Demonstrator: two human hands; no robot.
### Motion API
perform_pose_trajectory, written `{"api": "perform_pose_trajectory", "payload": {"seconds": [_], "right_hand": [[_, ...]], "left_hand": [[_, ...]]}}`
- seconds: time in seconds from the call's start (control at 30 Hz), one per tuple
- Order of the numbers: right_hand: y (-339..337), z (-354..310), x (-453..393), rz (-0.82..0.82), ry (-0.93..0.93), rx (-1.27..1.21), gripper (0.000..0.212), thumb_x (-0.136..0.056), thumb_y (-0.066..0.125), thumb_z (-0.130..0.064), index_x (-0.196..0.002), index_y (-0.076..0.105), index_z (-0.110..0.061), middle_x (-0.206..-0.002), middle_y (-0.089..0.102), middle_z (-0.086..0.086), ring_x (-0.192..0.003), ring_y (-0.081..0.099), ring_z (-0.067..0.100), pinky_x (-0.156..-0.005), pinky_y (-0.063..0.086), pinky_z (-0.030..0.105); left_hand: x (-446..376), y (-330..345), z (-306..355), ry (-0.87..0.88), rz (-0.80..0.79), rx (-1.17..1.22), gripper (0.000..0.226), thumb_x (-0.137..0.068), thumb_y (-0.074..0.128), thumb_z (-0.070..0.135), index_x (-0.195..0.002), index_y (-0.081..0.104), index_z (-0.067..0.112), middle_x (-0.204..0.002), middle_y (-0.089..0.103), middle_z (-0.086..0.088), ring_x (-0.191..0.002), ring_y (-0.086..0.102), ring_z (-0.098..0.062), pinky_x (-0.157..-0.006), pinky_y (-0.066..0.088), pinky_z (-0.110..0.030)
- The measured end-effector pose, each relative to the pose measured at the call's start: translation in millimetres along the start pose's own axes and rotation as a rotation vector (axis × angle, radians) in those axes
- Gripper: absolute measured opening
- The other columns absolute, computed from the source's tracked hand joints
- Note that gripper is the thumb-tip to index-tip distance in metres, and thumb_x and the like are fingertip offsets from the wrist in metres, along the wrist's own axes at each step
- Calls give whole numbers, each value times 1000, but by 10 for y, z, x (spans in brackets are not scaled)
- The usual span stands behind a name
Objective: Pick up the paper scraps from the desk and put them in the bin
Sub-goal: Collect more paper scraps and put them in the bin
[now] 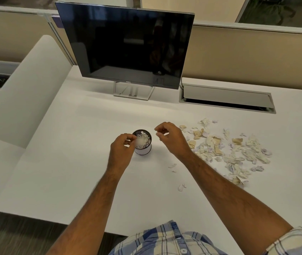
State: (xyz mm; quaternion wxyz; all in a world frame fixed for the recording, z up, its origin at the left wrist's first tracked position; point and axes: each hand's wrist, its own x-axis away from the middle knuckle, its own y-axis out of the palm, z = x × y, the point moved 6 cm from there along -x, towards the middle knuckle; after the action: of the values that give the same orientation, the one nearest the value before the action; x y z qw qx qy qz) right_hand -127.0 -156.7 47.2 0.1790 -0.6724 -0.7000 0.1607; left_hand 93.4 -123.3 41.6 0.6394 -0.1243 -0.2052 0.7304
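A small round mesh bin (143, 150) stands in the middle of the white desk (72, 172), with white paper scraps (142, 139) heaped in its mouth. My left hand (121, 148) is at the bin's left rim, its fingertips pinched on a white scrap over the opening. My right hand (170, 138) hovers just right of the bin with curled, slightly parted fingers; whether it holds a small scrap I cannot tell. A spread pile of white and tan paper scraps (229, 150) lies on the desk to the right. A few loose scraps (181, 186) lie nearer the front.
A dark monitor (126, 46) on a stand sits at the back of the desk. A cable tray with an open lid (227, 97) is set into the desk at the back right. Partition walls enclose the desk behind and on the left.
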Motion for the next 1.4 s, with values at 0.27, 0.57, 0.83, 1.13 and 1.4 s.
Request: {"api": "perform_pose_trajectory", "payload": {"seconds": [0.27, 0.57, 0.83, 1.13, 1.4], "right_hand": [[-540, 524, 394, 70, 135, -6, 15, -91, 68, -5, -100, 72, -16, -100, 71, -4, -91, 67, 15, -81, 60, 42], [-1128, 1077, 957, 142, 291, 23, 18, -92, 66, -4, -102, 76, -15, -98, 75, -6, -88, 70, 14, -83, 61, 37], [-1351, 1454, 1505, 68, 368, 224, 19, -94, 68, -10, -111, 73, -16, -107, 69, -2, -91, 64, 11, -76, 45, 11], [-1545, 1691, 1951, 26, 337, 343, 33, -85, 76, -8, -116, 70, -14, -108, 62, 1, -104, 61, 23, -90, 51, 35], [-1356, 1744, 2000, -65, 392, 310, 57, -78, 87, -23, -130, 64, -19, -123, 52, 6, -117, 50, 22, -103, 43, 36]], "left_hand": [[271, 444, 87, -19, -198, 45, 16, -93, 68, 19, -94, 72, 34, -81, 71, 20, -72, 67, 1, -60, 48, -9], [632, 1173, -21, 60, -475, -183, 27, -94, 68, 16, -120, 65, 24, -117, 61, 8, -102, 62, -13, -87, 54, -23], [917, 1648, -215, 61, -710, -596, 105, -67, 87, 55, -153, 35, 25, -149, 31, 1, -136, 32, -25, -112, 39, -38], [996, 1848, -185, 126, -690, -590, 86, -69, 92, 33, -141, 49, 17, -139, 39, -1, -127, 39, -24, -107, 43, -36], [1094, 1957, -41, 235, -680, -506, 27, -89, 74, 15, -114, 65, 11, -118, 57, -6, -110, 54, -23, -95, 46, -35]]}}
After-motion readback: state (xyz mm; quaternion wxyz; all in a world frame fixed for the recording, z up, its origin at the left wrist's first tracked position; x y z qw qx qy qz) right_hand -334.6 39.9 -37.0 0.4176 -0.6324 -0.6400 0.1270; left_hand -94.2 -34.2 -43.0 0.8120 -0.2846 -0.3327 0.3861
